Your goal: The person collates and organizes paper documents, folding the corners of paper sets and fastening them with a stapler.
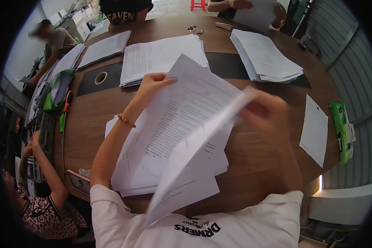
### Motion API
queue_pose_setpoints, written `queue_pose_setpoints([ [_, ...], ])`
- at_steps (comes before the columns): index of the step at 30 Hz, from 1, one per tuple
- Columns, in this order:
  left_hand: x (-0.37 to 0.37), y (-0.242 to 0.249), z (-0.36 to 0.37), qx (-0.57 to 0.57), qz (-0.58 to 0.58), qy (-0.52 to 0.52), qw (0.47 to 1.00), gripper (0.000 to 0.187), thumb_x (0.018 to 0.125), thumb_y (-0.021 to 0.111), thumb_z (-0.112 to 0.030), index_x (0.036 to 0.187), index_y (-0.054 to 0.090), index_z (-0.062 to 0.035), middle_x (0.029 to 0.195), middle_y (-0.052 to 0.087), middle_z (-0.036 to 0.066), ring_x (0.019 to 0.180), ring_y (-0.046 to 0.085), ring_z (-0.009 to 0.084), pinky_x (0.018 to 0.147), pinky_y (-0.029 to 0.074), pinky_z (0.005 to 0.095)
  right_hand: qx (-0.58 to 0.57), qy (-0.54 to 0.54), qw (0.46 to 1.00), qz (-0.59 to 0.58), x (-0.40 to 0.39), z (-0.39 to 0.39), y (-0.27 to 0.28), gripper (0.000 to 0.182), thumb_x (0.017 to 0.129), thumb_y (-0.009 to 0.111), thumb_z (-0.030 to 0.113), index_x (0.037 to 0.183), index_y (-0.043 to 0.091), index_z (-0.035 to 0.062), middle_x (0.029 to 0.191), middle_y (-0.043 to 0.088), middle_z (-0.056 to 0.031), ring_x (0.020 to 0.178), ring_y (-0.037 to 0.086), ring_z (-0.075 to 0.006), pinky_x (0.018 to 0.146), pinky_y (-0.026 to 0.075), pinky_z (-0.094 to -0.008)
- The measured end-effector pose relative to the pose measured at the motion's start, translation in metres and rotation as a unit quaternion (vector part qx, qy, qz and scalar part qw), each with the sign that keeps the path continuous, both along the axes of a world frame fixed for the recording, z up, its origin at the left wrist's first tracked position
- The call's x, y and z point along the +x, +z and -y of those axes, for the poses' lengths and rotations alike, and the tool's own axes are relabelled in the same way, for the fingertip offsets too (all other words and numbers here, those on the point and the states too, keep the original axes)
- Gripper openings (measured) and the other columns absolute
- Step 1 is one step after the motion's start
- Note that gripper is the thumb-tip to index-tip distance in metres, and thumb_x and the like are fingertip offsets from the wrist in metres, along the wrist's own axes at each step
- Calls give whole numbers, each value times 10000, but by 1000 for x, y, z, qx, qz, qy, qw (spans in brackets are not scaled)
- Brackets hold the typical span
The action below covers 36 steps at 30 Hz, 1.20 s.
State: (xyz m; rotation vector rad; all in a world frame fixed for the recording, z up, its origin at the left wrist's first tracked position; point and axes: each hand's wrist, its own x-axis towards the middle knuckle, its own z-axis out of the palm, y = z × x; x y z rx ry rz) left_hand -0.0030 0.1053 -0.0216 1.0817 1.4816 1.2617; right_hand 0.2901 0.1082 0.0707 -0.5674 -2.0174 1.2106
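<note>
My left hand pinches the top left edge of a printed sheet between thumb and fingers. A beaded bracelet sits on that wrist. On the other side my right hand, partly smeared by motion, grips the upper edge of a curled paper sheet. This sheet hangs in front of the first and bends down toward my chest. Below both lie more loose printed papers on the table in front of me.
Thick paper stacks stand at the back, one in the middle and one at right. A tape roll, a screwdriver and a phone lie leftward. Rightward are a single sheet and a green packet. Several people surround the table.
</note>
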Motion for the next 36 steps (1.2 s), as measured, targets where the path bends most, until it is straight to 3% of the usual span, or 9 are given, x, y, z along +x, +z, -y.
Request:
queue_pose_setpoints([
  [5,16,15,3,89,-3,-34,995,174,702,660,-113,804,632,25,741,617,45,629,551,68,542,433,190,121,-37,990,65,-59,-51,-40,121,718,637,51,766,563,-32,692,602,-68,583,591,-150,587,472,-235],
  [7,19,21,14,146,31,-43,988,172,697,662,-109,800,631,25,732,614,39,618,543,65,535,428,190,343,-28,934,-99,-73,-53,-39,133,696,648,60,739,542,-8,662,569,-71,521,560,-194,538,463,-270],
  [10,-3,6,-6,168,-229,-47,958,181,686,670,-110,794,627,29,717,613,40,601,547,71,535,430,192,373,109,912,-133,-71,-7,-11,108,689,619,48,738,526,26,677,562,-57,482,530,-193,467,442,-268],
  [12,4,17,-5,76,-27,37,996,185,686,670,-118,799,628,23,716,617,49,606,561,81,542,439,195,399,189,896,-54,-50,22,3,124,681,588,50,797,544,48,660,549,-42,461,513,-156,413,416,-257],
  [16,-6,7,-13,85,-47,57,994,160,712,671,-129,800,622,-5,719,613,37,603,553,65,549,442,185,366,232,900,-44,-14,53,27,222,653,582,49,874,575,24,605,519,-19,467,516,-123,394,405,-233],
  [20,-4,11,-15,88,1,43,995,104,703,664,-94,755,623,-13,697,615,45,612,563,66,553,442,188,216,128,962,107,-22,19,37,89,726,608,68,807,588,39,751,602,-60,562,568,-206,551,468,-286],
  [24,5,19,-12,136,6,8,991,106,709,652,-70,651,569,-42,653,589,9,583,528,43,523,416,180,400,-24,914,61,-62,-38,-11,122,683,668,58,734,563,22,1124,512,-116,958,526,-230,747,448,-283],
  [28,17,36,4,138,36,24,989,134,716,636,-45,624,538,-54,638,572,-7,545,491,28,482,385,169,405,-76,911,28,-78,-42,-14,120,698,664,86,724,562,29,1170,482,-110,1033,473,-261,823,425,-303],
  [36,-4,23,-11,140,29,40,989,143,710,685,-123,689,562,-51,696,601,24,593,544,58,530,434,194,396,170,898,95,-83,33,18,123,712,636,91,807,558,92,629,581,-65,564,576,-220,543,472,-304],
])
